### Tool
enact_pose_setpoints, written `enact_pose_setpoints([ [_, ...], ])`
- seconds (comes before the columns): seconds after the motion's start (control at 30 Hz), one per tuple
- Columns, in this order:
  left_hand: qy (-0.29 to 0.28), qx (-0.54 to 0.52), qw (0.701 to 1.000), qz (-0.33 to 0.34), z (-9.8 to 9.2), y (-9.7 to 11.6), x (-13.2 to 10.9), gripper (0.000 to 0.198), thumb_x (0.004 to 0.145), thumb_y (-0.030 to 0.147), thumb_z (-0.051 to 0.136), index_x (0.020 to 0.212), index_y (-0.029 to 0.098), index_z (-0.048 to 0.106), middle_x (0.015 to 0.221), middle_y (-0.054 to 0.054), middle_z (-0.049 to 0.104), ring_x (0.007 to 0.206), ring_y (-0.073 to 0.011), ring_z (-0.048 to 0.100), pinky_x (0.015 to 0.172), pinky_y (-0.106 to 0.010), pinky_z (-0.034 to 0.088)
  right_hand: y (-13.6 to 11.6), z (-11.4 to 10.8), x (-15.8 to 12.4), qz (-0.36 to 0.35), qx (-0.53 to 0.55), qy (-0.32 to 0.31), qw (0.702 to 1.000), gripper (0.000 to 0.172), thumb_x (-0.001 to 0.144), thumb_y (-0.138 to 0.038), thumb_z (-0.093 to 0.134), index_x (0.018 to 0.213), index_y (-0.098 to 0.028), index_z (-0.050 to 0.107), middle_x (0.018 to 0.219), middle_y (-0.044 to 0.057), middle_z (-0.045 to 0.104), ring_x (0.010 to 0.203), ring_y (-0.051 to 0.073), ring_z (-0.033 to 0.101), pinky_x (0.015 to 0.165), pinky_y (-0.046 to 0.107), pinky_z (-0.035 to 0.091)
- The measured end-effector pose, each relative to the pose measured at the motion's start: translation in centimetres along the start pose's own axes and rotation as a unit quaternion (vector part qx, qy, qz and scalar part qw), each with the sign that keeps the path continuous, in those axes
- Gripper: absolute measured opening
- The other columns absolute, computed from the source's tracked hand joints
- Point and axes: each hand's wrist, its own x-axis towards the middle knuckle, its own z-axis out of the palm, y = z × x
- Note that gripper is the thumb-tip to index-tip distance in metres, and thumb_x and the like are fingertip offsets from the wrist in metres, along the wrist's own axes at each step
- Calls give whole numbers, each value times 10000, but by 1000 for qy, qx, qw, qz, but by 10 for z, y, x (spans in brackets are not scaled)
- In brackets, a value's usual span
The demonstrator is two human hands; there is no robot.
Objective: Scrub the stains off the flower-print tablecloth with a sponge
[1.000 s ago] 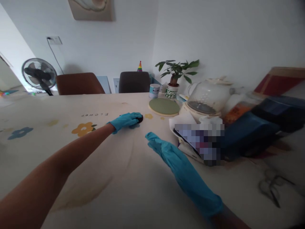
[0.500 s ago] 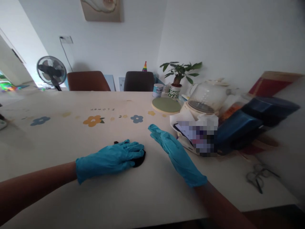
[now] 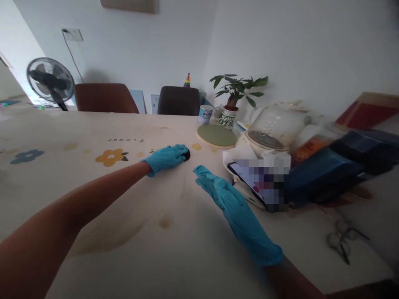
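My left hand (image 3: 166,158), in a blue glove, is stretched far over the table, its fingers bent over a small dark rounded pad (image 3: 187,155). Most of the pad is hidden under the glove, so its exact kind cannot be made out. A printed blue flower there is almost wholly covered by the hand. My right hand (image 3: 229,203), also gloved in blue, has its fingers stretched out straight and holds nothing. It is on its side at the table, left of a phone (image 3: 249,182). Brown wet-looking smears (image 3: 112,236) mark the pale tabletop (image 3: 174,265).
Along the right side are a glass kettle (image 3: 272,124), a dark blue box (image 3: 324,174) and scissors (image 3: 341,241). Farther back are a green round mat (image 3: 217,135), a tin (image 3: 205,114) and a potted plant (image 3: 229,116). Two chairs (image 3: 99,97) and a fan (image 3: 50,79) stand beyond.
My left hand has slid the dark pad forward, away from me, baring the brown smears. My right hand keeps nearly the same place and pose. The view has tilted down somewhat.
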Motion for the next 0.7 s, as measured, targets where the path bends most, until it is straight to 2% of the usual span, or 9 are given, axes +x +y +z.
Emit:
enact_pose_setpoints([
  [0.13, 6, 5, 997, -73, -11, -24, 35, 597, 1272, 384, 320, 1719, 111, 607, 1876, -172, 573, 1644, -264, 619, 1501, -538, 369, 0, -1, -2, 41, 26, -1, 999, 946, 1091, -993, 502, 1737, -349, 755, 1960, 9, 460, 1878, 356, 339, 1547, 570, 335],
  [0.27, 33, 14, 992, -125, -16, -42, 61, 599, 1294, 376, 290, 1679, 34, 597, 1879, -262, 529, 1673, -280, 577, 1511, -611, 321, 17, -8, -3, 23, 8, 34, 999, 867, 1157, -943, 409, 1723, -391, 767, 1932, -22, 520, 1901, 329, 276, 1581, 556, 190],
  [0.37, 37, 15, 990, -133, -18, -47, 69, 585, 1294, 335, 281, 1689, 27, 582, 1890, -268, 511, 1698, -269, 547, 1524, -626, 282, 22, -11, -5, 13, -3, 44, 999, 823, 1173, -924, 398, 1682, -417, 798, 1933, -53, 517, 1924, 313, 184, 1586, 549, 130],
  [0.43, 23, 11, 992, -122, -18, -46, 65, 591, 1289, 333, 284, 1713, 45, 577, 1884, -241, 532, 1667, -270, 577, 1510, -598, 321, 17, -9, -5, 16, -2, 37, 999, 852, 1149, -944, 448, 1740, -409, 748, 1951, -51, 486, 1929, 312, 132, 1581, 567, 186],
  [0.53, -15, 1, 997, -81, -14, -39, 47, 621, 1279, 357, 300, 1784, 93, 548, 1898, -185, 539, 1668, -296, 598, 1500, -563, 357, 8, -6, -2, 14, 21, 36, 999, 918, 1114, -966, 514, 1785, -370, 706, 1951, -10, 486, 1916, 341, 206, 1562, 595, 283],
  [0.63, -60, -4, 997, -37, -6, -28, 17, 653, 1260, 414, 415, 1853, 152, 493, 1971, -132, 449, 1779, -318, 497, 1551, -565, 273, 9, -3, 4, -6, 42, 70, 997, 842, 1089, -953, 611, 1613, -339, 850, 1881, 17, 593, 1906, 355, 262, 1568, 584, 257],
  [0.7, -93, -8, 996, -6, 0, -18, -9, 656, 1231, 414, 507, 1849, 196, 525, 1982, -92, 437, 1822, -309, 447, 1574, -556, 236, 17, -1, 10, -24, 54, 86, 995, 786, 1093, -930, 641, 1563, -345, 876, 1854, 10, 628, 1895, 349, 310, 1567, 569, 270],
])
